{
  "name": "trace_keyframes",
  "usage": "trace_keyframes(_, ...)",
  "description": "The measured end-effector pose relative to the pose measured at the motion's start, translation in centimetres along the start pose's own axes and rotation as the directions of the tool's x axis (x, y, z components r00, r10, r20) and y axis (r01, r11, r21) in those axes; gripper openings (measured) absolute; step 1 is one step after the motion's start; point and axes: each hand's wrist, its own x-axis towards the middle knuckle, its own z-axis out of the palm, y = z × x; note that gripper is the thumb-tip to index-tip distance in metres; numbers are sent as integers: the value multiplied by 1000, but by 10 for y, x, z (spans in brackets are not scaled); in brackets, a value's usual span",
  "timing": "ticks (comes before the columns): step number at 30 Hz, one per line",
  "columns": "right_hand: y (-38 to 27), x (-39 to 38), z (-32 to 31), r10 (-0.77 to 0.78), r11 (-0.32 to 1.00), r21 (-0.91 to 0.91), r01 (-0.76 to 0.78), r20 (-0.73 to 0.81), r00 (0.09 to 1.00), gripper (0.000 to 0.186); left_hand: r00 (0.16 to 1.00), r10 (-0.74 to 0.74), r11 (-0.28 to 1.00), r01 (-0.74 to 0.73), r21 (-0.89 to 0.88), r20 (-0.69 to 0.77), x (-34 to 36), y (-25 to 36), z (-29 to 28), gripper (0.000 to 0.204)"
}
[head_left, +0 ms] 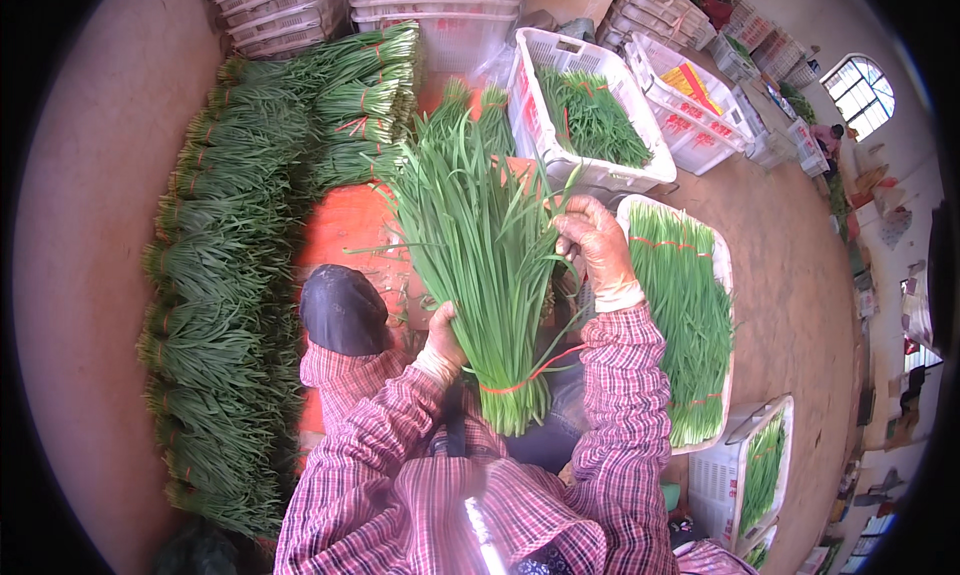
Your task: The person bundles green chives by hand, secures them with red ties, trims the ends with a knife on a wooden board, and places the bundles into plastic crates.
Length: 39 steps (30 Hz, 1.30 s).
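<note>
A large bundle of garlic chives (478, 245) stands upright before me, leaf tips up and pale stems toward my lap. A red tie (512, 387) circles it low down, with a loose end reaching right toward my sleeve. My left hand (443, 343) is closed around the bundle's left side, its fingers partly hidden behind the leaves. At the upper right edge of the bundle, my right hand (597, 240) has its fingers pinched on a chive leaf (566, 197). Both hands look to be in thin, stained gloves.
Tied chive bundles (220, 305) are stacked along the left wall, beside a red-orange surface (345, 230). White crates of chives (592, 160) stand ahead and at my right (722, 350). Stacked empty crates (437, 25) rise at the back. Distant people work at far right.
</note>
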Motion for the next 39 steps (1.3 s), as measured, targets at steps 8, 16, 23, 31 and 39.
trace_keyframes(8, 1, -10, -3, -77, 989, -135, 56, -157, 985, 31, 1000, -24, 1000, 24, 3, -13, 0, -6, 14, 62)
trace_keyframes(16, 10, -47, 26, -474, 787, -546, 288, -235, 849, 20, 1000, 8, 999, -8, 31, -5, -1, -7, 18, 57)
trace_keyframes(23, 21, -70, 53, -267, 663, -723, 193, 12, 964, 16, 999, 21, 1000, -20, 18, -32, 0, -11, 15, 52)
trace_keyframes(31, 30, -71, 56, -335, 479, -865, 151, -21, 942, 18, 995, 49, 999, -47, 24, -83, -2, -13, 5, 56)
trace_keyframes(39, 35, -70, 58, -292, 534, -839, 105, -67, 954, 48, 998, 44, 999, -45, -23, -39, 0, -12, -14, 57)
